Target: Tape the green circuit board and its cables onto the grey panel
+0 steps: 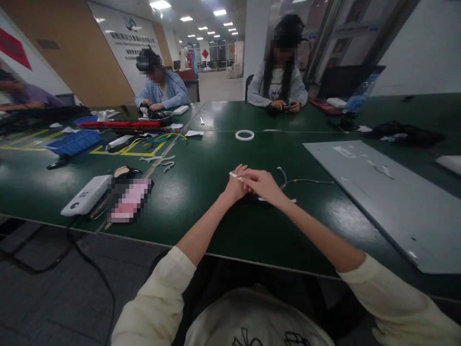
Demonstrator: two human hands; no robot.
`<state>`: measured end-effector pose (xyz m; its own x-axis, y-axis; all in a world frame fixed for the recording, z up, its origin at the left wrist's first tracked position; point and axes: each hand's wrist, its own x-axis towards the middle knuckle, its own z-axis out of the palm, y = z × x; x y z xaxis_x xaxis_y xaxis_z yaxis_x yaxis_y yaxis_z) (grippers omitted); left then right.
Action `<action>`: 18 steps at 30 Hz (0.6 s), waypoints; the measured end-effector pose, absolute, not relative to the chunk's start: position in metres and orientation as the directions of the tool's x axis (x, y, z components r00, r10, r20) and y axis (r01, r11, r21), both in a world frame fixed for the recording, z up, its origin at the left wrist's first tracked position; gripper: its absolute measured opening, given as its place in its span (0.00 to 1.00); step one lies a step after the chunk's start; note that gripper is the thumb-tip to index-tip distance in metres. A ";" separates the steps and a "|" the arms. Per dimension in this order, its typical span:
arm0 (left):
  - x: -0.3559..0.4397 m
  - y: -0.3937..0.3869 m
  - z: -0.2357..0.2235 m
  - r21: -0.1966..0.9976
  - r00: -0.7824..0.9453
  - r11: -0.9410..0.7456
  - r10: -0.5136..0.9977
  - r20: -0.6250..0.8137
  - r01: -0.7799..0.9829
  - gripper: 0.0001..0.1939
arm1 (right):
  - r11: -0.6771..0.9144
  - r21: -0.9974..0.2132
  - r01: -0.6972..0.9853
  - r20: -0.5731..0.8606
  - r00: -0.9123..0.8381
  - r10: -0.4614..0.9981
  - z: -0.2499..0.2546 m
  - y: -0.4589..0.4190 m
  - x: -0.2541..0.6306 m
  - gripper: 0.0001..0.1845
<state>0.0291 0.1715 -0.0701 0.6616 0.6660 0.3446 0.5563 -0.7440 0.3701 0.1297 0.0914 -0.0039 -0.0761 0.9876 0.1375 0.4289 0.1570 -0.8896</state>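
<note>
Both my hands meet above the green table, close to its front edge. A short white strip [236, 176], which looks like tape, lies across the back of my left hand [235, 186]. My right hand [263, 185] reaches over the left one, its thumb and finger pinched at the strip's end. The left fingers are partly curled and mostly covered by my right hand, so whatever they hold is hidden. Just beyond my right wrist lies a thin grey cable [306, 180] with a bent end. White slips [294, 200] show from under my right forearm.
A white tape roll [245, 139] lies ahead on the table [216, 158]. A grey panel [392, 202] rests at right. At left are a white power bank [88, 194], a phone [130, 201], a blue bin [74, 142] and loose cables. Other people sit across the table and far left.
</note>
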 end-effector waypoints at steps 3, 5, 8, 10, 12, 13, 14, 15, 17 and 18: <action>0.026 0.171 -0.068 0.283 0.717 -0.776 0.630 0.299 0.564 0.18 | 0.179 -0.795 0.579 0.123 -0.135 0.983 -0.012 0.087 0.134 0.15; 0.026 0.170 -0.065 0.231 0.741 -0.794 0.608 0.285 0.563 0.17 | 0.179 -0.763 0.621 0.108 -0.151 0.983 -0.011 0.083 0.136 0.17; 0.027 0.169 -0.063 0.194 0.739 -0.799 0.600 0.305 0.569 0.14 | 0.139 -0.759 0.636 0.001 -0.213 0.977 -0.007 0.077 0.137 0.21; 0.029 0.170 -0.065 0.202 0.726 -0.794 0.606 0.325 0.573 0.14 | 0.078 -0.797 0.599 -0.106 -0.265 0.958 -0.002 0.074 0.142 0.23; 0.031 0.172 -0.068 0.224 0.688 -0.772 0.633 0.354 0.595 0.14 | -0.008 -0.831 0.557 -0.187 -0.265 0.946 0.005 0.071 0.157 0.26; 0.033 0.173 -0.070 0.237 0.660 -0.754 0.654 0.370 0.613 0.14 | -0.050 -0.835 0.548 -0.208 -0.230 0.951 0.008 0.070 0.170 0.27; 0.033 0.174 -0.073 0.248 0.635 -0.737 0.671 0.382 0.629 0.15 | -0.087 -0.831 0.550 -0.213 -0.170 0.962 0.011 0.069 0.188 0.29; 0.034 0.174 -0.074 0.257 0.618 -0.725 0.682 0.391 0.639 0.16 | -0.115 -0.815 0.567 -0.194 -0.082 0.978 0.013 0.069 0.211 0.30; 0.035 0.176 -0.077 0.269 0.609 -0.720 0.689 0.393 0.640 0.17 | -0.151 -0.785 0.602 -0.103 0.114 0.988 0.015 0.069 0.268 0.29; 0.034 0.176 -0.077 0.273 0.613 -0.722 0.687 0.390 0.635 0.18 | -0.172 -0.747 0.643 -0.036 0.219 0.975 0.014 0.069 0.301 0.27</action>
<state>0.0344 0.1757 -0.0775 0.6133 0.6868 0.3900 0.6353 -0.7224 0.2731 0.3009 0.0685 0.0142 0.2190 0.9751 -0.0361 0.6426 -0.1720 -0.7466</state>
